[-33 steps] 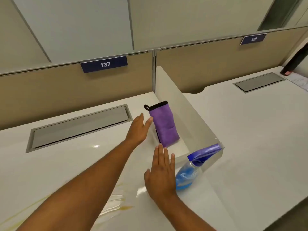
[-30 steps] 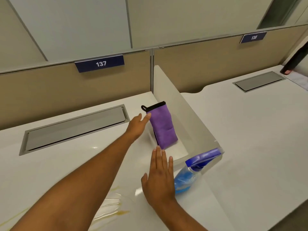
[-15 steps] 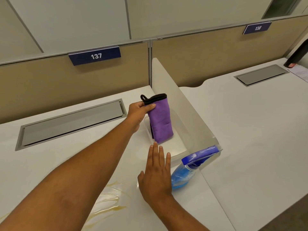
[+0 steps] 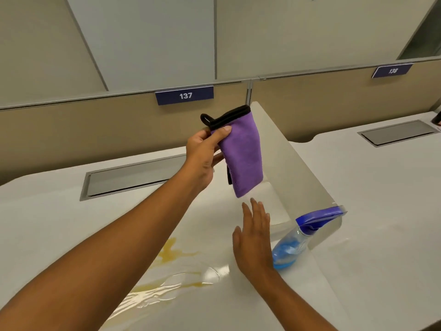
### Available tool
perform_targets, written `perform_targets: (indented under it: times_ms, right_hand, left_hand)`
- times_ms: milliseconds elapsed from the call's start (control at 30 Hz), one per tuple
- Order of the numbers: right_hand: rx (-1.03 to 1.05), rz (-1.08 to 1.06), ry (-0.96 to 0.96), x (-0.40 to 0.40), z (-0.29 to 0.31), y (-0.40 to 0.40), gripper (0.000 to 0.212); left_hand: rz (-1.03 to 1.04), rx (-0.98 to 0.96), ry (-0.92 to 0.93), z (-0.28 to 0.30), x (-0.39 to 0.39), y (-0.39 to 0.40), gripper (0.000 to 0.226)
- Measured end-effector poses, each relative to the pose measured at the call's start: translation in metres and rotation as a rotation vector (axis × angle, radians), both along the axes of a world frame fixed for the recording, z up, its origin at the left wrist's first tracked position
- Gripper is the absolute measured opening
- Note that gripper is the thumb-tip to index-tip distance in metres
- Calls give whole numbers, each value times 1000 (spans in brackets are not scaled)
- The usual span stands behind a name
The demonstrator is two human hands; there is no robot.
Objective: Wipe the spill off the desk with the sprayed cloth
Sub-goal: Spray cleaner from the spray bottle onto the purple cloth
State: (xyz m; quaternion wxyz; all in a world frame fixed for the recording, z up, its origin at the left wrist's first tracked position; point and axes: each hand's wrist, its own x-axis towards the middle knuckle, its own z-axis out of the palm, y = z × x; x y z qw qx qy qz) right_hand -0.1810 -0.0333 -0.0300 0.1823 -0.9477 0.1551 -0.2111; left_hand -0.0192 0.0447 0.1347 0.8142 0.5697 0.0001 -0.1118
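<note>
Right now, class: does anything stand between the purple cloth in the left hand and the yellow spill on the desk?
Nothing visible does. The purple cloth hangs from the left hand above bare desk; the spill lies nearer, uncovered.

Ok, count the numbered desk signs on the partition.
2. Sign 137 sits on the partition behind the purple cloth; sign 138 is at far right above the neighbouring desk. More may lie outside the frame.
</note>
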Motion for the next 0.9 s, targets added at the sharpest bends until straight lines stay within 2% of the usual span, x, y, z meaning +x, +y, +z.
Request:
perform_targets:
  times_ms: [67, 133, 200, 267, 333, 400, 467, 500, 600, 633, 700, 767, 900]
  right_hand:
    - [263, 47, -255, -11, 32, 11, 36]
    - [466, 66, -449, -20, 70, 24, 27]
    - [613, 123, -520, -22, 106, 39, 22]
    - [754, 226, -414, -15, 139, 54, 40]
    - [898, 379, -176, -2, 167, 67, 74]
    - [941, 537, 53, 10, 189, 82, 88]
    - [934, 625, 156, 16, 198, 98, 80]
    - [961, 649, 177, 17, 202, 105, 73]
    - [1111, 746, 232, 14, 209, 128, 55]
    - [1159, 780, 254, 12, 212, 136, 53]
    - [1167, 807, 272, 10, 215, 153, 52]
    - [1011, 765, 218, 12, 215, 166, 48]
    - [689, 696, 100, 18, 211, 169, 44]
  left_hand:
    - [3, 40, -38, 8, -18, 36, 29]
    - [-1, 110, -90, 13, -38, 74, 29]
    - [-7, 190, -122, 12, -57, 112, 26]
    - [-25, 223, -117, 8, -76, 148, 26]
    - [-41, 240, -88, 4, -94, 179, 28]
    - [-61, 232, -56, 0, -112, 205, 29]
    - [-74, 190, -46, -5, -125, 227, 36]
    - [-69, 145, -55, -9, -129, 236, 47]
    - [-109, -126, -41, -21, -135, 257, 109]
    - [-155, -246, -12, -24, -136, 259, 116]
    - [-326, -464, 52, -30, -138, 258, 118]
    - [-532, -631, 134, -38, -142, 253, 127]
    - [-741, -704, 149, -53, -151, 251, 134]
